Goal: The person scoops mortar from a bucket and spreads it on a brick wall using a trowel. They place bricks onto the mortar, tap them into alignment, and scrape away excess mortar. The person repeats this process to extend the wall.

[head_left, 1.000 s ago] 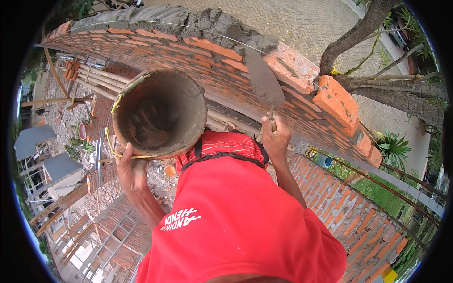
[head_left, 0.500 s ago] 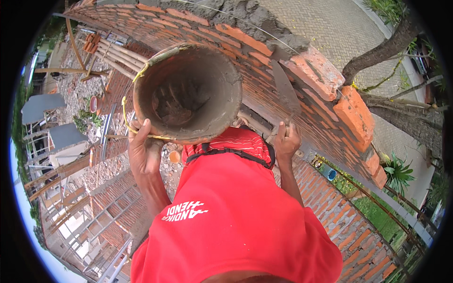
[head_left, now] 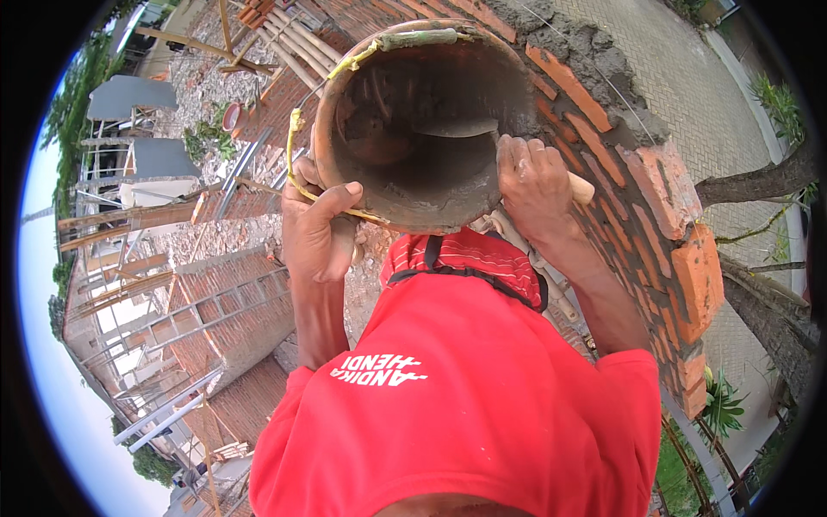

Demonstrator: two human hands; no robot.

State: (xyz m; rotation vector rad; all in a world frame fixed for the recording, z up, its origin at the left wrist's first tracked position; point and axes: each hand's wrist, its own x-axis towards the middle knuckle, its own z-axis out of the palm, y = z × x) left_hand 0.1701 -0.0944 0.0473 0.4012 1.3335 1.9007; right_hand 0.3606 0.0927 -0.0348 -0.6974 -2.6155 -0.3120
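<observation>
A round, mortar-smeared bucket (head_left: 424, 222) is tilted with its mouth toward me, and grey mortar coats its inside. My left hand (head_left: 317, 226) grips its rim at the lower left, thumb over the edge, beside a yellow cord (head_left: 293, 142) tied along the rim. In my right hand (head_left: 536, 185) is a trowel (head_left: 465, 129); its wooden handle sticks out past the fist. The blade reaches inside the bucket, and my right fist is at the bucket's right rim. How much mortar lies at the bottom is hard to make out.
Beyond the bucket runs a brick wall (head_left: 594, 142) topped with wet mortar (head_left: 603, 65), under a thin string line. Orange bricks (head_left: 698, 280) stand at the wall's right end, near a tree trunk (head_left: 767, 319). Rubble, bamboo poles (head_left: 297, 47) and scaffolding lie below left.
My right hand has brought the trowel from beside the wall leftward and up into the bucket. The bucket and my left hand now sit higher and farther right in the view, which has shifted.
</observation>
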